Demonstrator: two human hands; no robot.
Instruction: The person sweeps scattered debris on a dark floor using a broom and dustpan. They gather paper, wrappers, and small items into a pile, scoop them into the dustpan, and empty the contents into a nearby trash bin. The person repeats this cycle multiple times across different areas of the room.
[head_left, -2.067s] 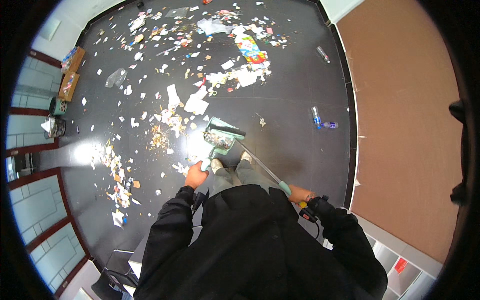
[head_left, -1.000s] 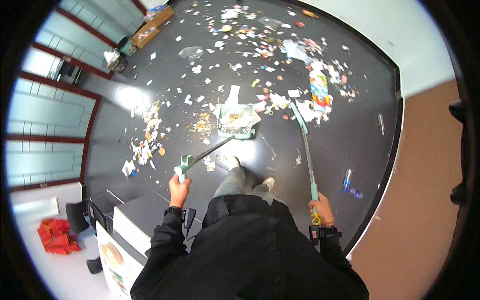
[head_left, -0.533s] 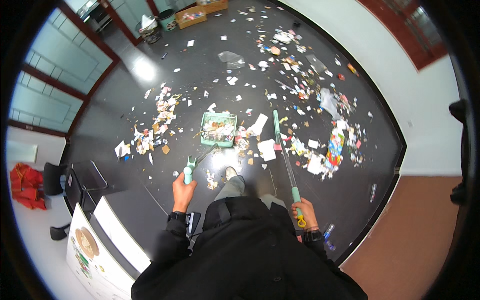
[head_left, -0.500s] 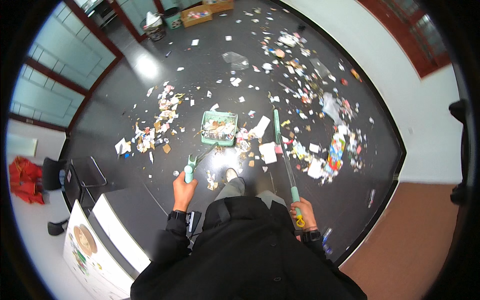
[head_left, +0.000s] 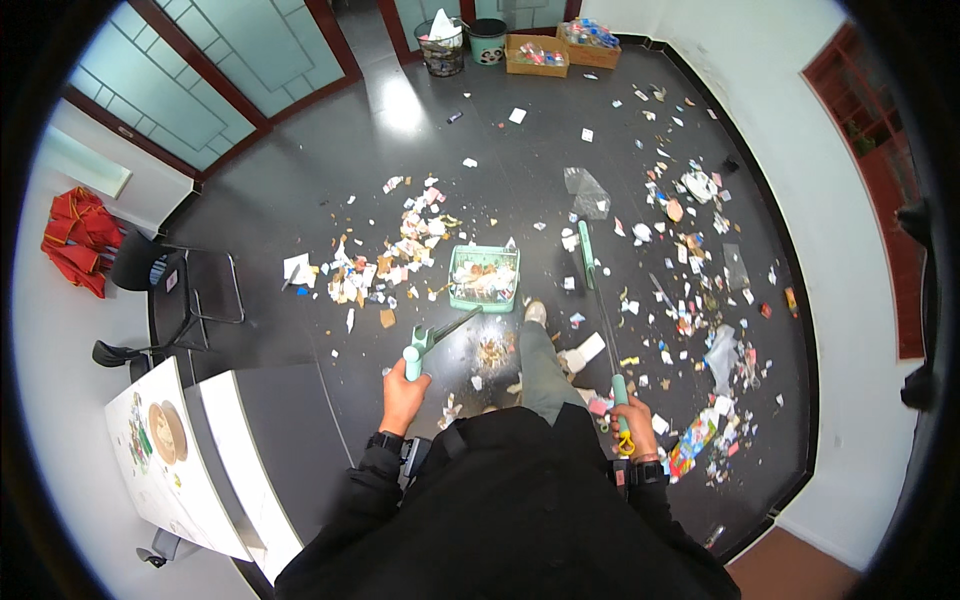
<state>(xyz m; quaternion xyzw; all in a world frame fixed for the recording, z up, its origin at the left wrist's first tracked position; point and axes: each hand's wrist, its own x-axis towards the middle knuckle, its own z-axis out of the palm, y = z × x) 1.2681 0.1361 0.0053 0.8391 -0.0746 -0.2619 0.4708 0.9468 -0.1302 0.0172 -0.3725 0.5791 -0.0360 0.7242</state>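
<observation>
My left hand (head_left: pixel 403 402) is wrapped round the upright handle of a long-handled dustpan. The green pan (head_left: pixel 484 307) rests on the dark floor ahead of my feet, with paper scraps and brown bits lying in it. In my right hand (head_left: pixel 634 426) is the green grip of a broom, a yellow hanging loop at its end. Its shaft runs forward to a narrow green broom head (head_left: pixel 587 255), right of the dustpan and apart from it. Between the two hands, crumbly brown litter (head_left: pixel 492 352) lies just below the pan.
Scraps are heaped left of the dustpan (head_left: pixel 415 235) and scattered widely on the right, with a colourful bag (head_left: pixel 694 443). Bins (head_left: pixel 487 45) and cardboard boxes (head_left: pixel 537 68) stand at the far wall. A black chair (head_left: pixel 172 290) and a white table (head_left: pixel 160 470) are at left.
I have stepped forward and the view has turned, so the bins and boxes sit farther right. Both hands keep their tools; the broom head and dustpan are both farther forward over the floor.
</observation>
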